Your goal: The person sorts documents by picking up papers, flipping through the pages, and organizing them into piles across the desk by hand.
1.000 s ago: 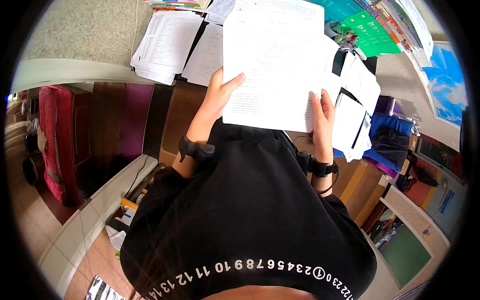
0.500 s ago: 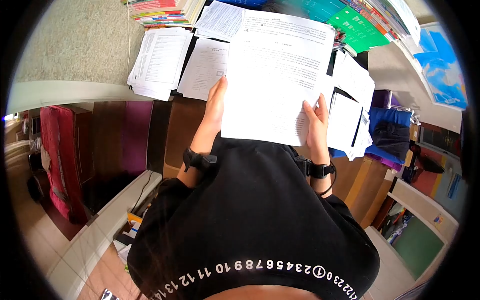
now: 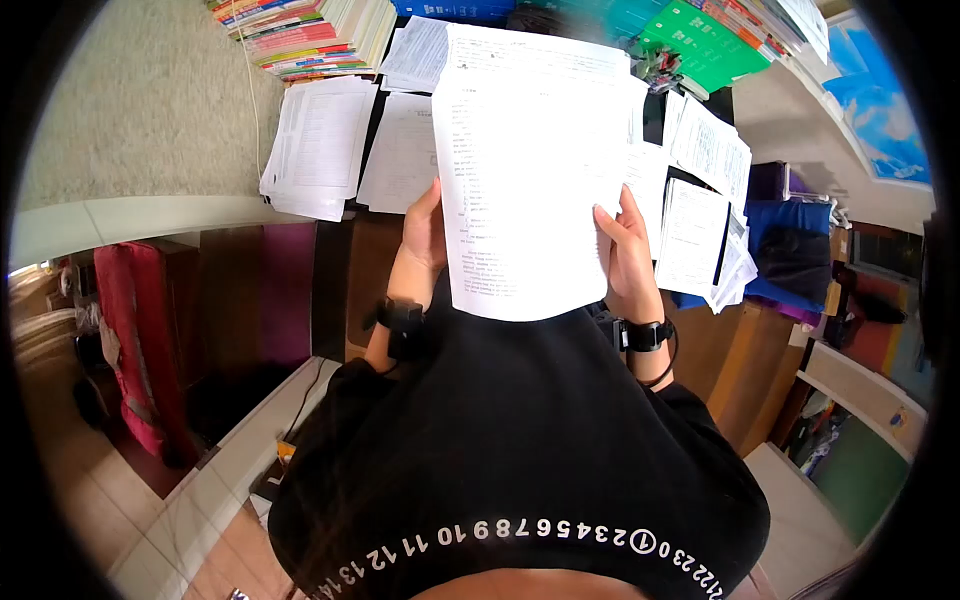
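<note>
A sheaf of printed paper sheets (image 3: 535, 180) is held up in front of my chest, its lower edge curved. My left hand (image 3: 424, 235) grips the left edge of the sheets, with part of its fingers hidden behind them. On the opposite edge, my right hand (image 3: 628, 240) pinches the sheets, thumb on the front face and fingers partly behind. Each wrist wears a black strap with a small device. Much of the print is washed out by bright light.
Piles of printed papers lie left (image 3: 318, 145) and right (image 3: 695, 230) on the desk. Stacked books (image 3: 325, 40) stand at the back left, and a green book (image 3: 705, 45) at the back right. A dark cloth (image 3: 795, 255) hangs at the right.
The held sheets now sit lower and slightly further left in view, their bottom edge more curved. Both hands still hold their edges. The whole view has shifted a little.
</note>
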A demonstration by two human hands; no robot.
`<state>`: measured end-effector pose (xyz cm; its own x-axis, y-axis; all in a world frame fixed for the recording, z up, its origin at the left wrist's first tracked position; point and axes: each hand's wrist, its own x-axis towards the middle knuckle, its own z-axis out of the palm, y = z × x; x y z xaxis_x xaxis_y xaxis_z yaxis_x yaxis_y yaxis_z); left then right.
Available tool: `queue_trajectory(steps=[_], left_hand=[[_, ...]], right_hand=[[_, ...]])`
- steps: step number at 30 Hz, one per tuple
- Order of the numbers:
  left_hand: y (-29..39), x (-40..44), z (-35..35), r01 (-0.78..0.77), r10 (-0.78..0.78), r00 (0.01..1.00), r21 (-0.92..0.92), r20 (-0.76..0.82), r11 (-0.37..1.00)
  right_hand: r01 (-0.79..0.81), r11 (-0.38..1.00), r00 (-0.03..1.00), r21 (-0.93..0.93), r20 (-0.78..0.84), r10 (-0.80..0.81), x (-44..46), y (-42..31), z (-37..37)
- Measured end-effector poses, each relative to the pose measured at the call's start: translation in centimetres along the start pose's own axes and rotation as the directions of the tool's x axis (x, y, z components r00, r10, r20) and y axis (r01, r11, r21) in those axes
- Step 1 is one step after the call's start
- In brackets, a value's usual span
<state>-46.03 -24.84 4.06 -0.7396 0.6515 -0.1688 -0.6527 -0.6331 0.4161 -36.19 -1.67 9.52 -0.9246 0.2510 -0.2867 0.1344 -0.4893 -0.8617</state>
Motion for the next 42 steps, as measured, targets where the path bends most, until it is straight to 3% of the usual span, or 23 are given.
queue_trajectory(steps=[6,7,9,10,12,13,15,18,22,25,27,28,29,31,35,42], left_hand=[[-1.1,-1.7,-1.9,-0.071,0.077,0.994,-0.069,0.08,0.995],[-1.5,-2.4,-2.1,-0.152,0.142,0.988,0.183,0.064,0.971],[-2.1,-3.8,-1.8,-0.224,0.272,0.962,0.662,0.032,0.715],[-2.5,-4.2,-1.4,-0.2,0.328,0.941,0.92,0.084,0.338],[-2.3,-4.6,0.5,-0.068,0.355,0.933,0.946,-0.052,0.317],[-1.8,-4.8,1.9,-0.008,0.268,0.932,0.729,-0.242,0.684],[-0.8,-4.6,4.5,0.076,0.126,0.911,0.461,-0.392,0.884],[0.0,-3.5,5.9,0.142,0.149,0.903,0.607,-0.403,0.782],[0.0,-1.0,4.6,0.117,0.148,0.947,0.737,-0.284,0.666],[-0.3,0.8,2.7,0.124,0.09,0.973,0.807,-0.214,0.577],[-0.2,1.5,4.9,0.087,0.057,0.988,0.817,-0.146,0.571],[-0.4,1.3,7.5,-0.018,0.113,0.991,0.782,-0.067,0.623],[-0.8,1.9,7.0,0.061,0.015,0.995,0.737,-0.096,0.673],[-1.9,2.4,6.8,-0.043,0.053,0.999,0.674,0.006,0.738],[-1.8,2.4,5.7,-0.018,0.026,1.0,0.658,-0.002,0.753],[-0.9,1.8,3.4,0.03,0.047,0.993,0.621,-0.107,0.783]], right_hand=[[-0.022,1.0,0.999,-0.008,0.044,0.023,0.1,-0.2,0.0],[-0.023,1.0,0.999,-0.006,0.046,0.023,0.1,-0.2,0.0],[-0.008,1.0,0.999,-0.019,0.037,0.008,0.3,0.0,-0.2],[0.0,1.0,0.999,-0.026,0.032,0.001,0.4,0.0,-0.4],[-0.022,1.0,0.999,-0.006,0.046,0.022,0.4,-0.1,-0.5],[-0.034,0.999,0.998,0.004,0.053,0.033,0.4,-0.1,-0.6],[-0.029,1.0,0.999,0.004,0.028,0.029,0.4,-0.3,-0.4],[-0.036,0.999,0.999,-0.008,-0.012,0.036,0.5,-0.3,-0.5],[-0.036,0.999,0.999,-0.007,-0.034,0.036,0.4,-0.4,-0.8],[-0.1,0.989,0.995,0.109,0.002,0.101,0.9,0.3,-1.3],[-0.208,0.887,0.978,0.412,0.11,0.178,1.0,2.0,-1.9],[-0.267,0.797,0.963,0.542,0.168,0.209,1.1,2.9,-2.2],[-0.335,0.689,0.942,0.643,0.237,0.236,1.1,3.4,-2.2],[-0.388,0.596,0.922,0.703,0.294,0.253,1.0,4.0,-2.3],[-0.379,0.636,0.925,0.672,0.27,0.267,1.0,4.1,-2.3],[-0.249,0.879,0.969,0.408,0.105,0.226,1.1,2.7,-2.0]])
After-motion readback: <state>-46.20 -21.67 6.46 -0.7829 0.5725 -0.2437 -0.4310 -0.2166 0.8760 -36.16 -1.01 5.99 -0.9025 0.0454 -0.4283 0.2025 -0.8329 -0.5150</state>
